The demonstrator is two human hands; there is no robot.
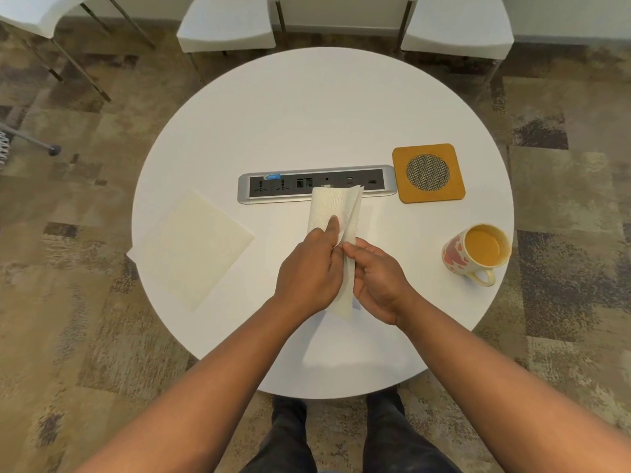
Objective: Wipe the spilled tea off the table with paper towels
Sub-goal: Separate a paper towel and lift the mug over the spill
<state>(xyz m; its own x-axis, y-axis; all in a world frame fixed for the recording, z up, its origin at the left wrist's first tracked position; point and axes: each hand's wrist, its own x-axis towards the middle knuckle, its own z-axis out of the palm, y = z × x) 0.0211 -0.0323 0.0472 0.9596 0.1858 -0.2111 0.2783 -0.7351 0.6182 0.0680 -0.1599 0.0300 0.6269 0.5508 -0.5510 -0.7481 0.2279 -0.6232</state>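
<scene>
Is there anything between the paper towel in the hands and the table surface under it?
Nothing visible. Both the left hand and right hand hold the paper towel above bare table; no spill is discernible.

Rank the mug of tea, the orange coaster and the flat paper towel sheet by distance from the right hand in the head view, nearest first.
From the right hand:
1. Mug of tea, to its right near the table's edge.
2. Orange coaster, farther back and to the right, beside the socket strip.
3. Flat paper towel sheet, across on the left, beyond the left hand.
</scene>
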